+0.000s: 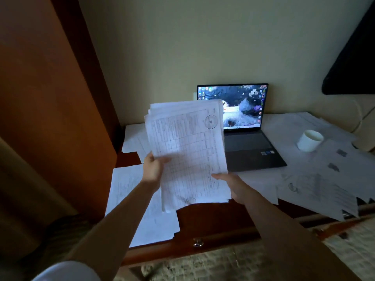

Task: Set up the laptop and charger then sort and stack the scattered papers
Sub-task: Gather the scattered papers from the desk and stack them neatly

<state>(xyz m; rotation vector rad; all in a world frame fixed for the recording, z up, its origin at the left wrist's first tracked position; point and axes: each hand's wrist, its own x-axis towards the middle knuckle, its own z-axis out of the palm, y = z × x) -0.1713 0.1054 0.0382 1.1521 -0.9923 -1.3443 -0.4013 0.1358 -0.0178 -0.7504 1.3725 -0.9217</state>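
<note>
I hold a sheaf of printed papers (187,151) up above the wooden desk (213,222), between me and the laptop. My left hand (153,169) grips its left edge, thumb on the front. My right hand (231,185) holds the lower right edge with the fingers behind the sheets. The open laptop (246,126) stands at the back of the desk with its screen lit; the sheaf hides its left part. Loose papers (316,179) lie spread over the right side, and more sheets (132,197) lie at the left. No charger shows.
A white mug (309,139) stands on the papers right of the laptop. A tall wooden cabinet (50,98) borders the desk on the left. A dark object (353,57) hangs at the upper right. The desk drawer has a metal knob (197,242).
</note>
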